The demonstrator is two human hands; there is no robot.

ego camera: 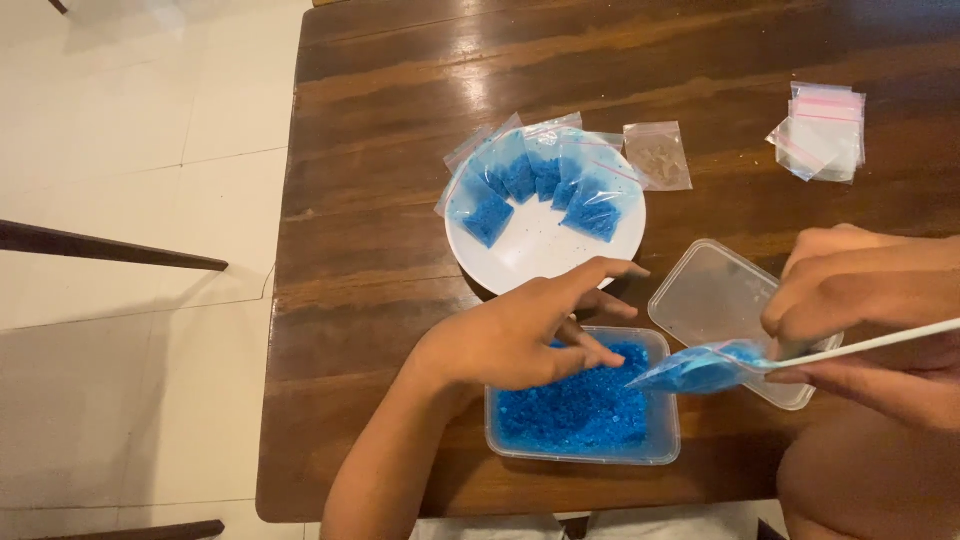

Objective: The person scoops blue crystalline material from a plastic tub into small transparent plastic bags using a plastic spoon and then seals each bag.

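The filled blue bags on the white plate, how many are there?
5, as far as I can count: one at the left edge, three overlapping along the top, one at the right. The bags overlap, so another may be hidden on the white plate.

I count two hands in my view: the left hand (520, 335) and the right hand (860, 300). One white plate (540, 255) sits far of them, carrying what looks like five filled blue bags (545, 180), though they overlap and I can't be certain. One more blue bag (700, 368) is near, at the right. One bag of pale contents (657, 155), one stack of empty bags (822, 130) far right, uncountable. One tub of blue granules (580, 405), one clear lid (715, 295), one white stick (880, 342).
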